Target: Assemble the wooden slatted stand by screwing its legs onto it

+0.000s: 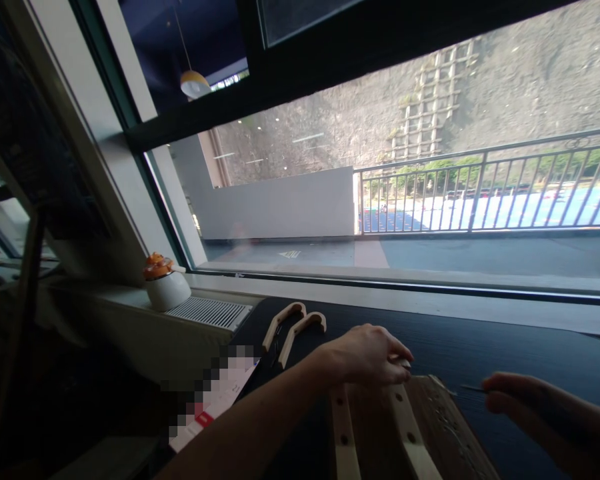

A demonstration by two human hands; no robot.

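Note:
My left hand (367,353) reaches over the far end of a brown wooden board (373,433), with its fingers bent downward. Its fingers close around the far end of a pale wooden bar (405,427) with dark round holes, and a bit of pale material shows at the fingertips. A second pale holed bar (345,433) lies parallel on the board. To the right, my right hand (535,400) pinches a thin dark metal rod (473,388) that points left, apart from the board. What kind of rod it is, I cannot tell. Shadow hides part of this hand.
Two curved pale wooden pieces (300,330) lie on the black table (520,340), left of my left hand. A printed sheet (225,393) is by the table's left edge. A white jar with an orange top (167,287) stands on the sill beside a vent (213,311). A large window borders the table's far side.

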